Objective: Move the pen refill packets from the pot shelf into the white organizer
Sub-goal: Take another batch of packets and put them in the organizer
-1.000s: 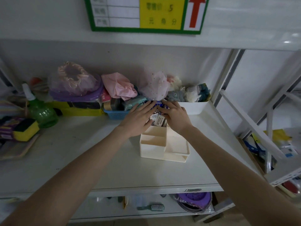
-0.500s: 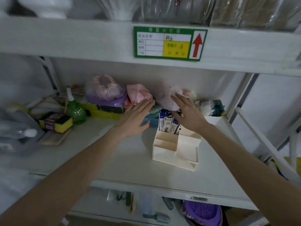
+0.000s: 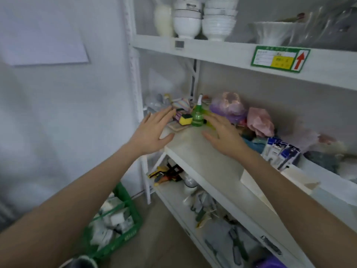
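Blue-and-white pen refill packets [image 3: 280, 152] stand upright in the back of the white plastic desk organizer [image 3: 297, 177] on the middle shelf, while both hands are bare and empty
The packets look like thin, flat card-and-film sleeves, white below with dark blue header strips, bunched side by side and leaning slightly; they should be very light, a little bendy and smooth, so a pinch across the blue tops, gathering several at once, looks the safest hold, since a squeeze in the middle could crease them. The left hand [image 3: 152, 130] hovers with fingers spread, its grip released, near the shelf's left end; the right hand [image 3: 225, 135] is likewise flat and released over the pale shelf board [image 3: 208, 161], beside the green plastic spray bottle [image 3: 197, 116], well apart from the packets. No other packets are plainly in view among the blurred clutter
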